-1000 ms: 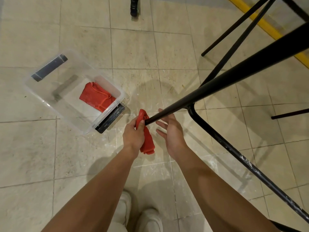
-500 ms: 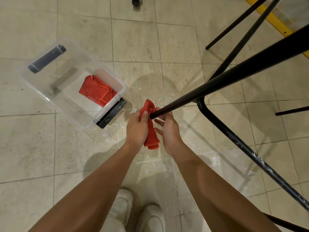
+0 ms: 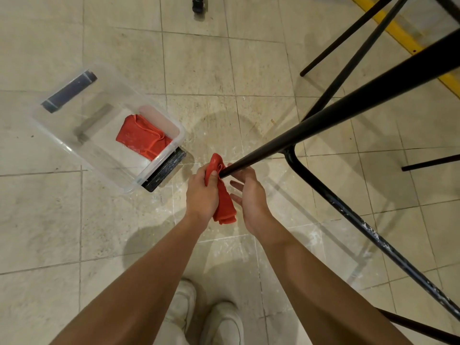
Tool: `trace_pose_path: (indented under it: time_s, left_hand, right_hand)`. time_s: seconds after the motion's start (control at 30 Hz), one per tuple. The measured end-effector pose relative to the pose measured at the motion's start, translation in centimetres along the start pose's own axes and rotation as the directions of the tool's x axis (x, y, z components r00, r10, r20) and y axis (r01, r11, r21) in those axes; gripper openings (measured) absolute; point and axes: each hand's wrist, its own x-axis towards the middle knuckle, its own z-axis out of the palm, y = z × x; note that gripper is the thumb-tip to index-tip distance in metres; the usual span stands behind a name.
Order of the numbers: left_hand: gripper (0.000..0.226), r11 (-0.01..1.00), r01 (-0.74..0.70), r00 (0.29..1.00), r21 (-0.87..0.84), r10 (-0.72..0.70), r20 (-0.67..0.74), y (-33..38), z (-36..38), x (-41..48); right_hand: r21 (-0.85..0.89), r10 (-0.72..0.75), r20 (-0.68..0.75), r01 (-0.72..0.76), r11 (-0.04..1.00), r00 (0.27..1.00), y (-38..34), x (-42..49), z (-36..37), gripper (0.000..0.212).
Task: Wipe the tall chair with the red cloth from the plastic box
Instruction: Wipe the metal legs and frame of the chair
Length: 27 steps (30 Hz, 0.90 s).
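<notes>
The tall chair is tilted, and one long black leg (image 3: 348, 108) runs from upper right down to my hands. My left hand (image 3: 201, 195) grips a red cloth (image 3: 224, 205) and holds its upper part against the tip of that leg, while the rest hangs down between my hands. My right hand (image 3: 251, 200) sits just under the leg tip, touching it, with its lower fingers spread. A black crossbar (image 3: 368, 227) with chipped paint runs from the leg toward the lower right. The clear plastic box (image 3: 49, 128) lies on the floor at left with a second red cloth (image 3: 142, 136) inside.
The floor is beige tile. The box has black latch handles at its far end (image 3: 69, 92) and near end (image 3: 165, 170). Other black chair legs (image 3: 348, 36) cross the upper right, by a yellow floor strip (image 3: 403, 38). My white shoes (image 3: 184, 307) are at the bottom.
My right hand has come up from below to the leg tip. My left hand has kept the red cloth at the tip, shifting only slightly.
</notes>
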Motion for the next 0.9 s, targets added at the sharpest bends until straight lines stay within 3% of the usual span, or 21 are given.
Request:
trace_pose_path:
  time_s: [0.2,0.47,0.6,0.9]
  left_hand:
    - [0.027,0.973,0.209,0.975,-0.100,-0.200,0.093,0.9,-1.8,-1.0]
    - [0.023,0.972,0.207,0.975,-0.114,-0.195,0.110,4.5,-4.3,-6.1]
    - [0.022,0.983,0.164,0.979,-0.082,-0.152,0.139,7.9,-5.1,-9.6]
    - [0.026,1.000,0.022,0.986,-0.012,-0.020,0.163,13.4,-4.7,-15.6]
  right_hand:
    - [-0.020,0.068,-0.012,-0.069,0.997,0.998,-0.2,-1.7,-0.4,0.043]
    - [-0.159,0.095,0.016,-0.091,0.983,0.995,-1.7,-6.0,-0.2,0.046]
    - [-0.199,0.081,0.100,-0.060,0.978,0.992,-3.5,-9.5,-0.5,0.041]
    - [-0.090,-0.052,0.206,0.072,0.993,0.977,-6.2,-15.6,-2.7,0.042]
